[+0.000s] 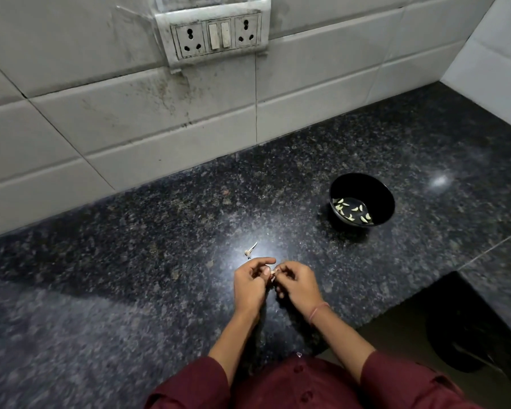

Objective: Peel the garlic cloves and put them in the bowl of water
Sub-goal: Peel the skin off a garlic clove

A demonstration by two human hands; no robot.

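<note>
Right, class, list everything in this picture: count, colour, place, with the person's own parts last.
bowl: one, black, on the counter, right of the hands
peeled cloves: about ten, pale, in the bowl's water
garlic clove: one, pale, pinched between both hands
garlic scrap: one, pale brown, on the counter beyond the hands
counter: one, dark speckled, under bowl and hands
socket panel: one, grimy white, on the wall
wall tiles: several, white, behind the counter
wrist thread: one, reddish, right wrist
sleeves: two, maroon, bottom edge
left hand: one, pinching the garlic clove
right hand: one, pinching the garlic clove
</note>
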